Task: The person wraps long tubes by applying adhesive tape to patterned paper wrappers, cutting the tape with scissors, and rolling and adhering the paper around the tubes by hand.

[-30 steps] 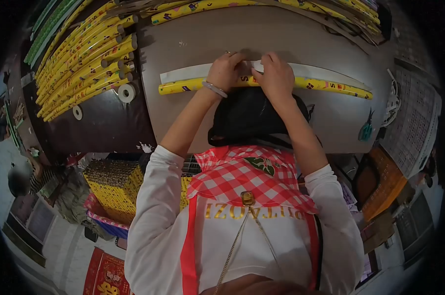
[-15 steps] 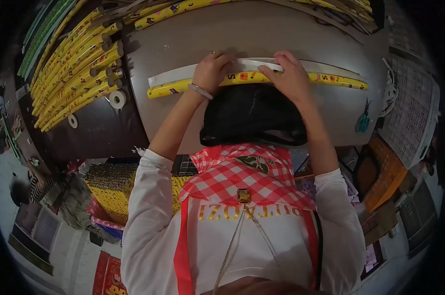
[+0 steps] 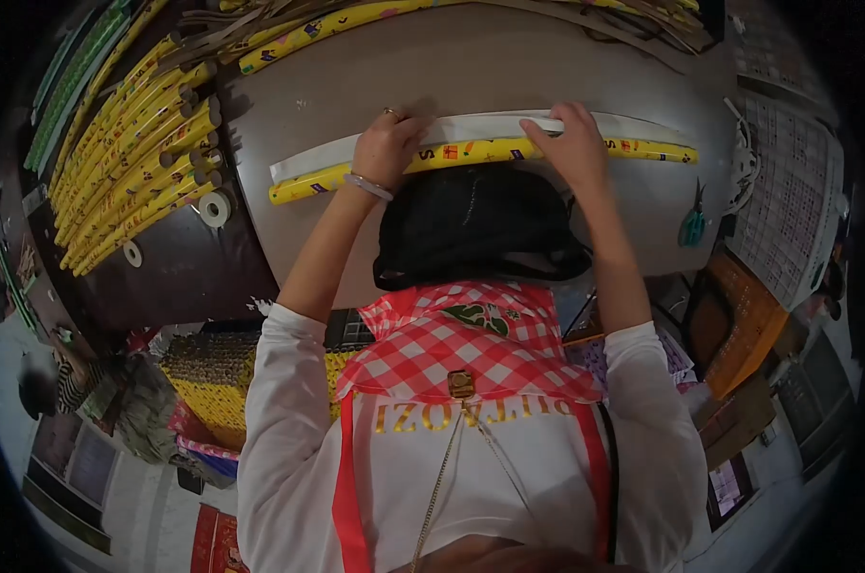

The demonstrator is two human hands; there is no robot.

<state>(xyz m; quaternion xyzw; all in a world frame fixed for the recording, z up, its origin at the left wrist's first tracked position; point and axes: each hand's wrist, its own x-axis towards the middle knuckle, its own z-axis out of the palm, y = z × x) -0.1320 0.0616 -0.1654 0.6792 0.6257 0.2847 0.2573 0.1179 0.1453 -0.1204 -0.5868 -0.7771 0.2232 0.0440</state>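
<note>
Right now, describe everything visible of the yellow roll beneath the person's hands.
The long, slim yellow roll is glossy, apparently printed paper, with small colourful pictures and dark letters. It lies crosswise on the grey table, looking bowed in this wide view. A white strip runs along its far side; whether they join is unclear. The left hand and right hand reach across it, hiding parts.

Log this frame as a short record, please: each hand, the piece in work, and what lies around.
Left hand: on the white strip; bracelet at the wrist
Right hand: at the strip, farther right; grip unclear
Piece: yellow roll, strip along its far side
Near side: black bag
Right: teal snips on the table
Left: piled yellow rolls, two white reels
</note>
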